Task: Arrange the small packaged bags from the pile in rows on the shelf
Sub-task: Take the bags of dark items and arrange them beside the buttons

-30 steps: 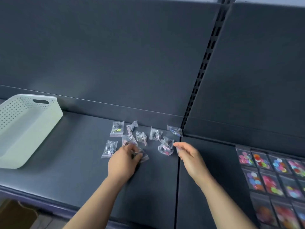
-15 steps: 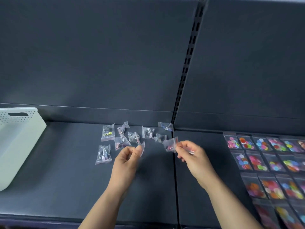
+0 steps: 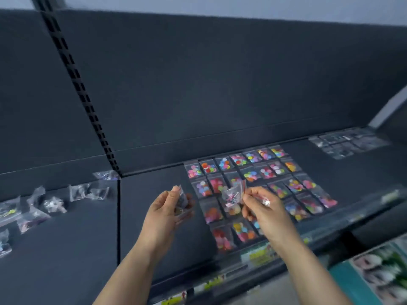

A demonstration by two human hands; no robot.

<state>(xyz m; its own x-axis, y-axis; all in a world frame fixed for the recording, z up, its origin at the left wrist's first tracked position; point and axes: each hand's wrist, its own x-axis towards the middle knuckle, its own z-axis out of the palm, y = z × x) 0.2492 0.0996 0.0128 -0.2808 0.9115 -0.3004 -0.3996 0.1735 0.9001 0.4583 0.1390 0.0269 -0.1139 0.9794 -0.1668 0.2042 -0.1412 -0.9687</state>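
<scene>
Handling should need only a light pinch at the sealed top edge: the clear film looks thin, slick, limp and nearly weightless. The right hand [image 3: 266,214] pinches a bag [image 3: 233,195] above the rows [image 3: 273,170]; the left hand [image 3: 163,216] grips a second bag [image 3: 182,200] beside them. The pile [image 3: 52,204] lies leftward on the shelf [image 3: 141,190].

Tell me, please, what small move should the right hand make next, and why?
Probably lower the right hand and lay its small clear bag flat on the bare shelf just left of the colour-dot bags, lined up with their back row. Both hands hold bags in the air; the left hand pinches a second bag. The rows there give a line to follow.
</scene>
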